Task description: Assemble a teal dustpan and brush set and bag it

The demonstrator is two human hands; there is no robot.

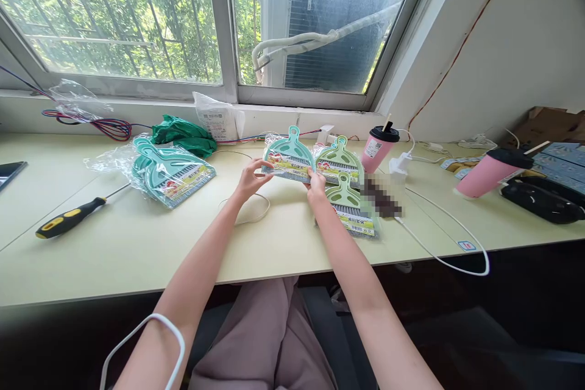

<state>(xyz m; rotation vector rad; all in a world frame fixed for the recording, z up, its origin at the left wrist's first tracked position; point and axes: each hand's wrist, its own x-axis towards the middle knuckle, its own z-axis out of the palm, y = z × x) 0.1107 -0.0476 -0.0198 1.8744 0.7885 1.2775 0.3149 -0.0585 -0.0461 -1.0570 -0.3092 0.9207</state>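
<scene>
A mint-green mini dustpan-and-brush set in clear wrapping is held above the desk between both hands. My left hand pinches its lower left edge. My right hand grips its lower right corner. Two more wrapped sets lie just right of it, one behind and one nearer me. A stack of the same sets lies in a plastic bag to the left.
A yellow-and-black screwdriver lies at the left. Two pink cups stand at the right, one near and one farther. White cables trail over the desk edge. A green cloth, a wrapped pack and coloured wires sit by the windowsill.
</scene>
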